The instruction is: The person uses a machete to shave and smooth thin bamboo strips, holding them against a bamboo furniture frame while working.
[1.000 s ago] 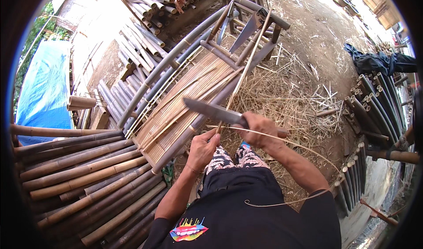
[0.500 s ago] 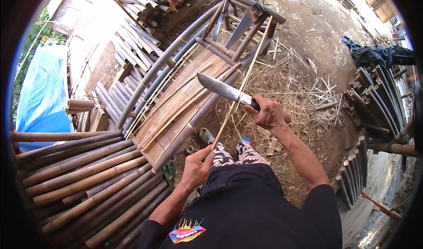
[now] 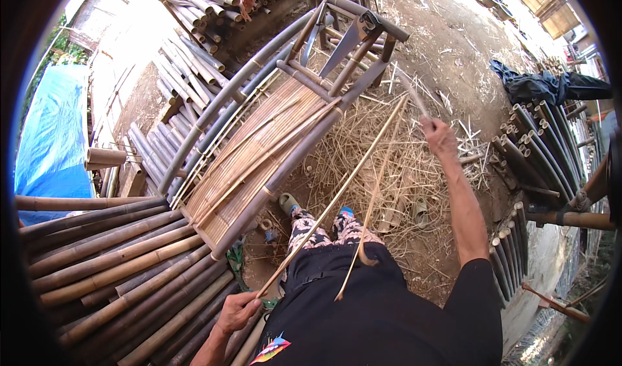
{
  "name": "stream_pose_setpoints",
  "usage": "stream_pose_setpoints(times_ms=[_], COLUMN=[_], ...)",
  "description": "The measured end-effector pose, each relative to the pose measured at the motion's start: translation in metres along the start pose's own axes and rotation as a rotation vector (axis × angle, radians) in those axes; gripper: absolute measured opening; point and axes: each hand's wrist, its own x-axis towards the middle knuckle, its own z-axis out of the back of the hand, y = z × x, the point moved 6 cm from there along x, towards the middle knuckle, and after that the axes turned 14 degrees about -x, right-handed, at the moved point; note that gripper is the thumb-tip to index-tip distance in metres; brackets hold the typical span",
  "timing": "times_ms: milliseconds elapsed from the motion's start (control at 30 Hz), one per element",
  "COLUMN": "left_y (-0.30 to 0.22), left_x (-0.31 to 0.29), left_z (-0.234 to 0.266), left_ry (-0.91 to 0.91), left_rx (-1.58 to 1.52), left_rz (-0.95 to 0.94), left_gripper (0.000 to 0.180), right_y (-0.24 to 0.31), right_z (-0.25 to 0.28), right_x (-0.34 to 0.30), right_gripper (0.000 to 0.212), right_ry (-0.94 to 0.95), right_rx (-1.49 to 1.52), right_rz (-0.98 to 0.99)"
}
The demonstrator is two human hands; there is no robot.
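Low on the left, my left hand pinches the near end of a long thin bamboo strip. The strip slants up and away to the right. Beside it a thinner bamboo sliver hangs in front of my shirt, its lower end curled; whether it still joins the strip at the far end I cannot tell. My right hand is closed round the handle of a large knife, whose blade is smeared by motion. The blade points up and left, just past the strip's far end.
A bamboo bench stands ahead, loose strips on its seat and a handsaw at its far end. Dark bamboo poles lie at left, others stand at right. Shavings litter the ground near my feet.
My right hand has swung the knife away, up and to the right. My left hand has drawn the strip down and left. A sliver now hangs separately along most of its length.
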Motion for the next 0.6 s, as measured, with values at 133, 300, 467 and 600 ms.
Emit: stream_pose_setpoints(times_ms=[133, 300, 467, 600], left_y=[0.029, -0.037, -0.040, -0.052], left_x=[-0.021, 0.091, 0.121, 0.109], left_z=[0.023, -0.041, -0.089, -0.079], left_ry=[-0.041, 0.208, 0.514, 0.428], left_rx=[-0.214, -0.685, -1.131, -0.915], left_rz=[0.242, 0.292, 0.479, 0.384], left_gripper=[0.036, 0.045, 0.051, 0.047], right_y=[-0.037, 0.108, 0.182, 0.157], right_z=[0.023, -0.032, -0.037, -0.017], right_x=[0.022, -0.074, -0.115, -0.081], right_gripper=[0.069, 0.054, 0.036, 0.030], right_ry=[-0.015, 0.356, 0.243, 0.126], right_rx=[0.160, 1.235, 1.433, 1.198], right_rz=[-0.163, -0.105, -0.032, -0.093])
